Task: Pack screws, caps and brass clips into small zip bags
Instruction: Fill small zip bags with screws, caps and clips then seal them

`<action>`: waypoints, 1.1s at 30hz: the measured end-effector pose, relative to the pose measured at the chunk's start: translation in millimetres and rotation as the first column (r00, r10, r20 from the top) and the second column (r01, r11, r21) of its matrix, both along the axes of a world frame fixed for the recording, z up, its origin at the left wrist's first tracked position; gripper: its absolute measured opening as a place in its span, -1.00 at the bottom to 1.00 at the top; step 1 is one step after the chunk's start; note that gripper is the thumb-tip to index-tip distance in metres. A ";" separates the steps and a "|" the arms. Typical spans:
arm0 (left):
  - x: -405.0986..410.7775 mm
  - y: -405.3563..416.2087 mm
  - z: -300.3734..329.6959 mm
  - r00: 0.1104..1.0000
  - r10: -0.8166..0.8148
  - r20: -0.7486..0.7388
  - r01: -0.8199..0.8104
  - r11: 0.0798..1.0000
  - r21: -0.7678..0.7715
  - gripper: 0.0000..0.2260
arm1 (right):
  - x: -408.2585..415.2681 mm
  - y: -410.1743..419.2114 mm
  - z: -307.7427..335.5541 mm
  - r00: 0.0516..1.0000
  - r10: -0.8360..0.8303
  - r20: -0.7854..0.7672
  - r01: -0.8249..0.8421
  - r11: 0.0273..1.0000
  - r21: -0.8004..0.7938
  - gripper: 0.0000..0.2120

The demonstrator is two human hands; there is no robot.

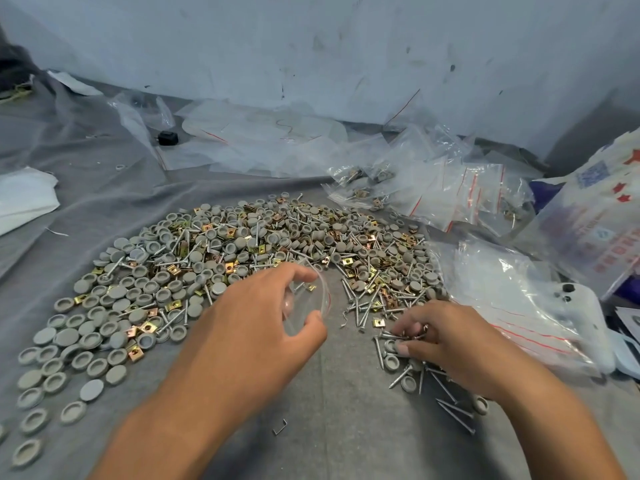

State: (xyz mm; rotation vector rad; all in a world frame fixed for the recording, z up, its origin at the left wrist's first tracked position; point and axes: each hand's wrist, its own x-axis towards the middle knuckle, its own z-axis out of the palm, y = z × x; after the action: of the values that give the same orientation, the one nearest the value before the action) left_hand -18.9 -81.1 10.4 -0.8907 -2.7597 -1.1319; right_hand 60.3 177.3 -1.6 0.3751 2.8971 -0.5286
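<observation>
Filled bags (429, 188) behind pile (242, 244), phone (581, 317) right

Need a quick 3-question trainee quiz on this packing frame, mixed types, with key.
1. True or false: the left hand holds a small clear zip bag.
2. What is the right hand picking at? A) screws B) a phone C) scissors
3. Fill in: the filled bags lie at the far ____ of the parts pile.

Key: 1 true; 2 A; 3 right.
</observation>
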 end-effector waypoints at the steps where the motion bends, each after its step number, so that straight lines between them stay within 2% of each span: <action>1: 0.4 0.7 -0.3 1.000 -0.014 -0.006 0.014 1.000 -0.003 -0.66 | 0.0 0.7 -0.6 1.000 0.008 0.007 -0.008 1.000 -0.008 -0.89; 3: -0.3 1.8 1.8 0.998 -0.051 0.026 0.049 0.996 0.068 -0.71 | -0.4 1.2 -0.8 1.000 0.015 0.026 -0.015 1.000 -0.009 -0.89; 5: -7.5 1.2 6.6 0.987 -0.042 0.156 -0.010 0.949 0.315 -0.78 | -1.6 1.6 0.6 0.998 0.027 0.048 -0.027 0.999 0.018 -0.86; 6: -14.3 -1.7 9.6 0.958 -0.046 0.283 -0.098 0.875 0.473 -0.79 | -2.2 1.4 1.5 0.998 0.036 0.056 -0.038 0.999 0.028 -0.85; 8: -30.8 -11.9 14.1 0.812 -0.224 0.539 -0.303 0.627 0.717 -0.71 | -2.1 1.2 3.4 0.996 0.056 0.062 -0.058 0.998 0.033 -0.83; 9: -38.2 -18.5 15.1 0.730 -0.330 0.599 -0.403 0.500 0.767 -0.67 | -1.8 0.7 3.5 0.996 0.068 0.066 -0.070 0.997 0.035 -0.82; 10: -43.4 -25.3 16.4 0.675 -0.389 0.627 -0.481 0.413 0.773 -0.63 | -1.7 -0.3 3.7 0.994 0.079 0.069 -0.082 0.996 0.037 -0.80; 11: -46.3 -31.8 16.9 0.650 -0.410 0.639 -0.523 0.369 0.768 -0.60 | -1.8 -1.4 3.8 0.993 0.088 0.074 -0.091 0.995 0.038 -0.78; 17: -41.0 -45.6 21.6 0.700 -0.423 0.576 -0.464 0.345 0.816 -0.67 | -1.5 -3.4 2.0 0.999 0.025 0.022 -0.023 0.998 -0.056 -0.78; 21: -31.2 -37.2 32.7 0.721 -0.394 0.570 -0.471 0.324 0.820 -0.54 | -2.6 -4.9 4.1 0.987 -0.083 -0.137 0.071 0.993 -0.091 -0.82; 22: -29.7 -33.7 34.1 0.743 -0.360 0.564 -0.455 0.346 0.821 -0.56 | -2.9 -5.6 4.7 0.982 -0.101 -0.159 0.085 0.991 -0.101 -0.82; 24: -27.6 -26.7 32.6 0.808 -0.253 0.532 -0.381 0.465 0.799 -0.70 | -3.4 -7.8 5.6 0.987 -0.106 -0.122 0.096 0.992 -0.084 -0.81; 26: -23.8 -21.4 24.8 0.914 -0.035 0.405 -0.261 0.713 0.651 -0.73 | -4.0 -10.1 5.0 0.994 -0.092 -0.055 0.089 0.995 -0.050 -0.79; 27: -20.4 -18.3 20.1 0.960 0.045 0.277 -0.189 0.834 0.518 -0.72 | -4.4 -10.6 4.5 0.995 -0.089 -0.046 0.087 0.995 -0.046 -0.78; 28: -15.4 -14.3 16.4 0.987 0.061 0.148 -0.115 0.912 0.393 -0.72 | -4.5 -11.0 4.3 0.995 -0.092 -0.046 0.090 0.995 -0.047 -0.78; 30: -5.1 -5.7 11.6 0.999 -0.018 0.030 0.011 0.971 0.240 -0.74 | -4.5 -11.7 4.4 0.994 -0.102 -0.040 0.100 0.993 -0.058 -0.77; 33: 3.0 3.7 4.9 0.994 -0.105 0.015 0.103 0.988 0.113 -0.72 | -3.5 -11.3 4.7 0.992 -0.125 -0.036 0.123 0.991 -0.062 -0.79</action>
State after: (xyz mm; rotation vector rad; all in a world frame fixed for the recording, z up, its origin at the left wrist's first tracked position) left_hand -15.8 -77.4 15.3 -1.0255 -2.6624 -1.3057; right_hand 56.8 166.0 3.0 0.5442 2.9018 -0.6474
